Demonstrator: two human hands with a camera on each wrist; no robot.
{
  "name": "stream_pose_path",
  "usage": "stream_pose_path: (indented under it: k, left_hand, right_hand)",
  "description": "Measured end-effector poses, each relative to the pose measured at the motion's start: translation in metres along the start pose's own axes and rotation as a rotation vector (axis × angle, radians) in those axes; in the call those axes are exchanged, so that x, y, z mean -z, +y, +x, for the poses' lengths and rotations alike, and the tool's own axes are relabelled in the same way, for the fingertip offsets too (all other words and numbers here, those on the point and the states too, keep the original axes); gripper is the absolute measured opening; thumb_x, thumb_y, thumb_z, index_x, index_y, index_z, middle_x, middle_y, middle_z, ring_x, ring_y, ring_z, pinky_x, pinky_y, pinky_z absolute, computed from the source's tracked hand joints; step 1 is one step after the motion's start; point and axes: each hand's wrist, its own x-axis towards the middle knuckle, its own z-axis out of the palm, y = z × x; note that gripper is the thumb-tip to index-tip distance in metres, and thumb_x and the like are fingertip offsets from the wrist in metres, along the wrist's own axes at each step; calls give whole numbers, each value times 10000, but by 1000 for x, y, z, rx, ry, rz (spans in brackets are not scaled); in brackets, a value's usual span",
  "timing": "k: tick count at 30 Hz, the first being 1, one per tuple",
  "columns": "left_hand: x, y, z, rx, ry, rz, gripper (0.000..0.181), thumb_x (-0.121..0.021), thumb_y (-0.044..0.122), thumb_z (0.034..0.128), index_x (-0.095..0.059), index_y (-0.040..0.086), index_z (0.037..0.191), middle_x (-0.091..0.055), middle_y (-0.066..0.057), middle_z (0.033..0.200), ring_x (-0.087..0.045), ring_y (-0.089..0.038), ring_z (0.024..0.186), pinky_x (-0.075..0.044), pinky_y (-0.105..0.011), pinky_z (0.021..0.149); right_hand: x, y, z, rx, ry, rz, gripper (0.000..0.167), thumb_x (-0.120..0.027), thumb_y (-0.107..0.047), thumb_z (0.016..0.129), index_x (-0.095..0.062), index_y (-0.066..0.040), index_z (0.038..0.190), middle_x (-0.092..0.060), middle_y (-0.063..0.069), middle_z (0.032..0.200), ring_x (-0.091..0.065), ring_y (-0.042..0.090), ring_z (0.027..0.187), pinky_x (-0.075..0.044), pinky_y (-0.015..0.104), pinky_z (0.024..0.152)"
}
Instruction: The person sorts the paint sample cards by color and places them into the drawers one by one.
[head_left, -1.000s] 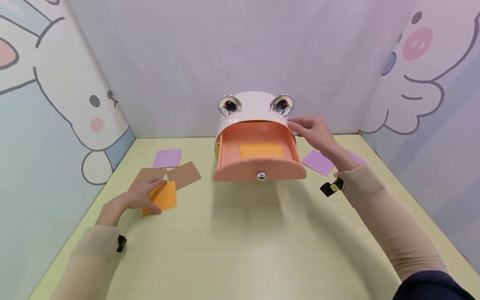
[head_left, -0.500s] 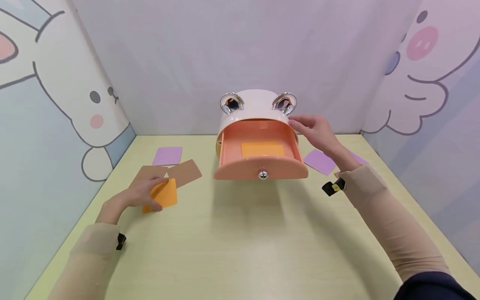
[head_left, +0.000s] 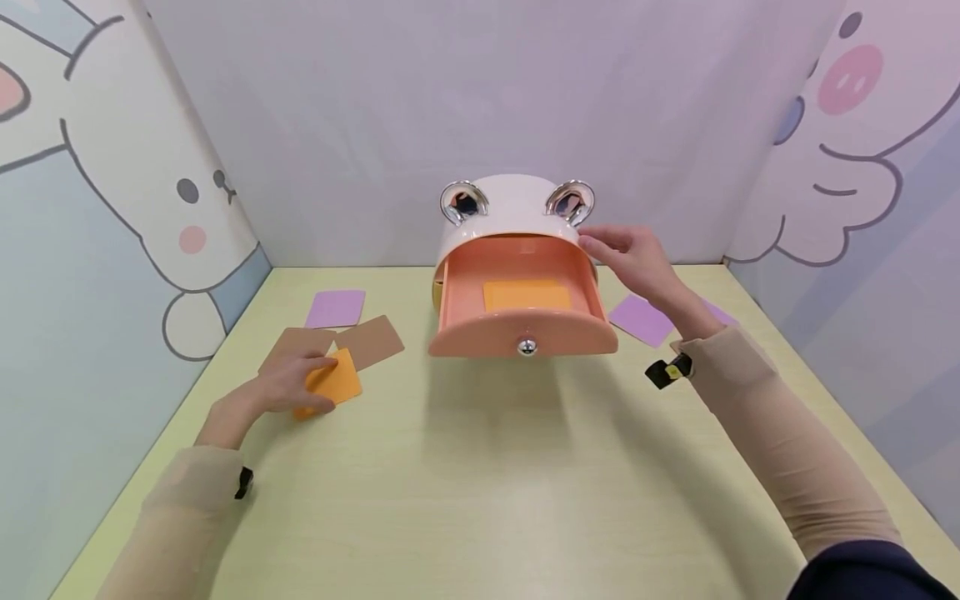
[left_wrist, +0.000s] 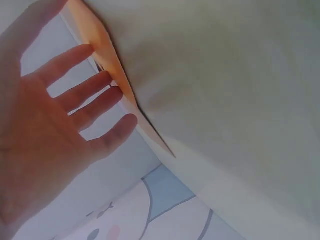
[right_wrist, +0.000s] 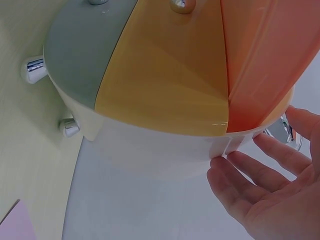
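My left hand is over an orange card at the table's left, thumb and fingertips at its edges. In the left wrist view, the lightly bent fingers touch the orange card, which bows slightly. My right hand touches the upper right side of a frog-shaped drawer box. The right wrist view shows its fingertips against the white shell, fingers not wrapped round it. The box's top coral drawer is pulled out, with an orange card lying inside.
Two brown cards and a purple card lie near my left hand. More purple cards lie under my right forearm. Below the open drawer are a yellow drawer and a grey-green one, both closed. Printed walls enclose the table.
My left hand has shifted slightly right and away from me, turning the orange card a little. The right hand stays at the box, and the drawer stays out.
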Motion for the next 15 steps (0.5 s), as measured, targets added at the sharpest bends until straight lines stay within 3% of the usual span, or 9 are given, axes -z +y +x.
stream_pose_path:
  k: [9, 15]
  left_hand:
    - [5, 6, 5, 61, -69, 41, 861, -807, 385, 732, -435, 62, 1438, -416, -321, 1411, -380, -510, 1266, -349, -679, 1008]
    - [7, 6, 10, 12, -12, -15, 880, -811, 333, 734, -395, 44, 1454, -402, -297, 1417, -386, -466, 1253, -352, -666, 1014]
  right_hand:
    - [-1, 0, 0, 6, 4, -3, 472, -595, -426, 938, -627, -114, 1291, -647, 135, 1269, -590, 258, 1185, -465, 487, 1019]
    - [0, 0, 1, -1, -3, -3, 481, -587, -425, 943, -617, -106, 1301, -634, 147, 1285, -577, 281, 1201, -451, 508, 1029]
